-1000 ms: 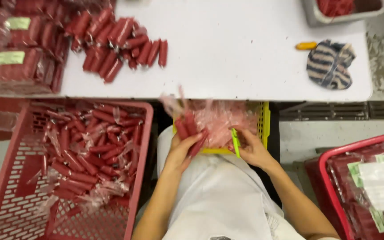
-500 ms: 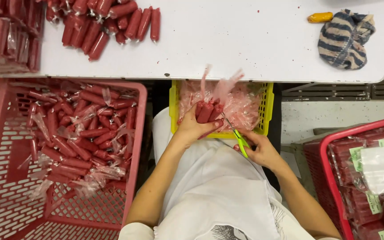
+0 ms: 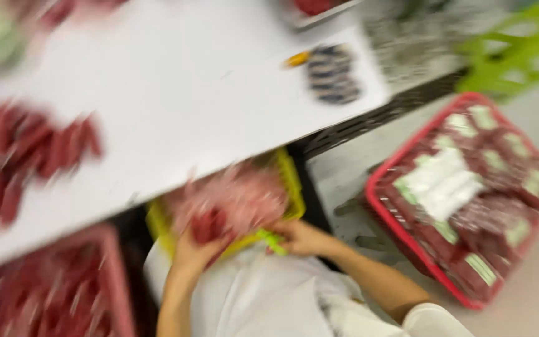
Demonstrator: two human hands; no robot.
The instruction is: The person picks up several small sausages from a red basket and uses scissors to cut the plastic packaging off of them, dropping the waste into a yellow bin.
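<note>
Our view is badly blurred, so we keep to what holds up. Largest is the white table (image 3: 176,106), lying beyond both our hands, with a loose row of red sausages (image 3: 38,156) on its near-left part, well apart from either grip. Off to the right of our right hand, on the floor, sits a red crate (image 3: 407,243) filled with wrapped red packs bearing pale labels; down to the left of our left hand is a second red crate (image 3: 110,274) of loose sausages. Directly past our fingers, tucked under the table's edge, is a yellow basket (image 3: 291,187) heaped with pinkish clear wrappers (image 3: 244,196). Our left hand (image 3: 191,253) is closed around a small bunch of red sausages (image 3: 210,226), which stand up out of the fist, long axes pointing away from us toward the basket, their tips touching the wrappers. Our right hand (image 3: 301,237) lies just beside it, to the right, fingers curled and pinching a small green tool (image 3: 271,240) whose tip points left toward the held bunch; what kind of tool it is we cannot tell. The bunch is therefore already in the left grip, and the right hand is the nearer free one, only a short reach away.
</note>
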